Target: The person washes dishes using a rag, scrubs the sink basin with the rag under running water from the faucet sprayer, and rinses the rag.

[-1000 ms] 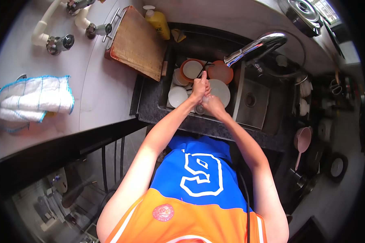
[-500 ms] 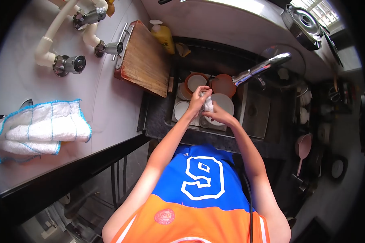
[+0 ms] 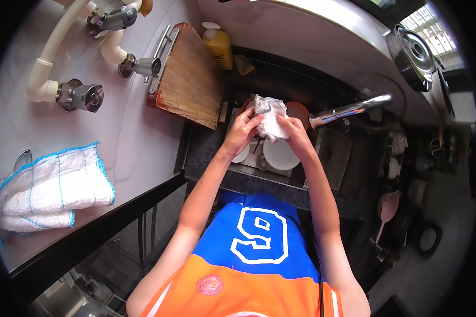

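A crumpled white cloth [image 3: 271, 119] is spread between my hands above the sink. My left hand [image 3: 242, 129] grips its left edge, and my right hand [image 3: 297, 133] pinches the right side with the thumb on top. Beneath the cloth, a white plate [image 3: 281, 155] lies in the left basin, partly covered. An orange-red bowl [image 3: 298, 113] shows behind my right hand. Another white dish [image 3: 241, 154] sits under my left wrist, mostly hidden.
The chrome faucet [image 3: 351, 110] reaches over from the right, beside a second basin [image 3: 333, 158]. A wooden cutting board [image 3: 189, 74] leans at the left, near a yellow pump bottle [image 3: 218, 47]. A white checked towel [image 3: 53, 187] hangs at far left; a lidded pot [image 3: 412, 55] stands upper right.
The white cloth has gone from bunched up to opened out between both hands. My hands have moved apart. The whole view has shifted slightly.
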The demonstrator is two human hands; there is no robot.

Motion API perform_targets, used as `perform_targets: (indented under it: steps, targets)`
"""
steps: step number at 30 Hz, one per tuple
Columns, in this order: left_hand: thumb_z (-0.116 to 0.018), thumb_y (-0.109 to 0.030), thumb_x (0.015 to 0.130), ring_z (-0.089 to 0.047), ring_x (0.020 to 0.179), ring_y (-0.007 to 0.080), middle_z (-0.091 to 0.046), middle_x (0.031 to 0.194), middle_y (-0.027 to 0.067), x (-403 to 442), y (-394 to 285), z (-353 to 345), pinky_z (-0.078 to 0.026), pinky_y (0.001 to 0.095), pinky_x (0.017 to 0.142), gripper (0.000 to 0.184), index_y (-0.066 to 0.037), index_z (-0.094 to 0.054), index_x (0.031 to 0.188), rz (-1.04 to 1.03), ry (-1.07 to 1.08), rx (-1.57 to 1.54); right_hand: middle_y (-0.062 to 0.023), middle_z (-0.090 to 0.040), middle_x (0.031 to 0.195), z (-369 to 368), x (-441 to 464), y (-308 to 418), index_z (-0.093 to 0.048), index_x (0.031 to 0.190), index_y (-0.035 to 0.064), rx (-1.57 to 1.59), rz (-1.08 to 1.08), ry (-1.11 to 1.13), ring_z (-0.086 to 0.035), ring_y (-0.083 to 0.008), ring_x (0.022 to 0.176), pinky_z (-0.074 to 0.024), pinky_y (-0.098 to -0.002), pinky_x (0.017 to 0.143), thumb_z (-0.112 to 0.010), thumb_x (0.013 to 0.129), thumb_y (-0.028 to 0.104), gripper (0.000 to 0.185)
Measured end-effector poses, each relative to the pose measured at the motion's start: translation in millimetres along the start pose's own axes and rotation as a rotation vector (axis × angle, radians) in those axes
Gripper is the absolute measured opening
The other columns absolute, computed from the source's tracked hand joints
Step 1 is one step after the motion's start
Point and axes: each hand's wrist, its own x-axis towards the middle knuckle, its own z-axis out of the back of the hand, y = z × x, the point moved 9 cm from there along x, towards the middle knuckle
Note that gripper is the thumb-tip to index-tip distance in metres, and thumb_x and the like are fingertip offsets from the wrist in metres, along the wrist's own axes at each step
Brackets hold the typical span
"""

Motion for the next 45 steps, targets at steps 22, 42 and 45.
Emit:
perform_targets:
  steps: [22,42,45]
  targets:
    - [-0.057,-0.004,0.075,-0.061,0.094,0.0395,-0.062,0.097,0.0280,203,-264,44,-0.051,0.0421,0.082,0.016,0.004,-0.067,0.085,-0.473,-0.585,1.884,-0.0135,-0.057,0.103,-14,223,101,-0.047,0.119,-0.0044,0.237,0.338,-0.461,-0.060,-0.0215,0.089,-0.0536,-0.0337,0.071,-0.062,0.086,0.013,0.040]
    - [-0.054,-0.027,0.083,-0.062,0.100,0.0372,-0.063,0.105,0.0218,267,-235,142,-0.051,0.0459,0.085,0.031,-0.004,-0.065,0.101,-0.174,-0.647,1.988,-0.0087,-0.054,0.094,-32,264,99,-0.055,0.106,0.0000,0.328,0.319,-0.297,-0.056,-0.0189,0.085,-0.0524,-0.0325,0.069,-0.061,0.081,0.014,0.028]
    - [-0.055,-0.026,0.082,-0.062,0.099,0.0364,-0.064,0.105,0.0210,260,-238,137,-0.051,0.0456,0.084,0.029,-0.006,-0.066,0.099,-0.217,-0.747,1.978,-0.0094,-0.056,0.094,-31,268,100,-0.056,0.104,-0.0003,0.383,0.325,-0.267,-0.057,-0.0191,0.086,-0.0526,-0.0321,0.068,-0.061,0.082,0.013,0.027]
